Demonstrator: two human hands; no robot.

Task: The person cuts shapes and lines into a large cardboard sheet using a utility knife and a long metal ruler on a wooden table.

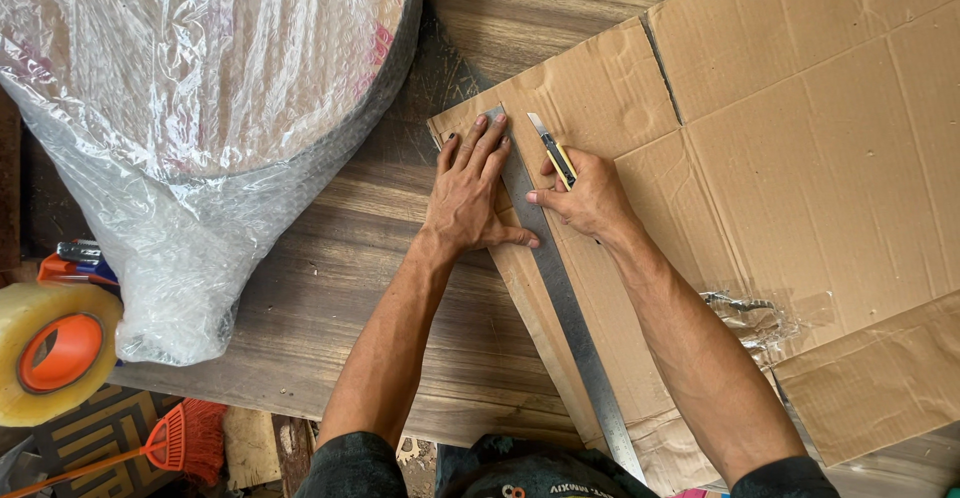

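My left hand (468, 193) lies flat and spread on the steel ruler (560, 288), pinning it to the cardboard (800, 128) on the bench (330, 298). My right hand (590, 198) grips the yellow knife (552, 148), blade against the ruler's edge. I judge this the cutting stroke: next comes a steady pull along the ruler, fingers clear of the blade.

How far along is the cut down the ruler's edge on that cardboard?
Set up: the metal ruler lies on the flattened cardboard, pinned by the left hand. In hand: the right hand holds the utility knife near the ruler's far end. No slit shows nearer, so most remains.
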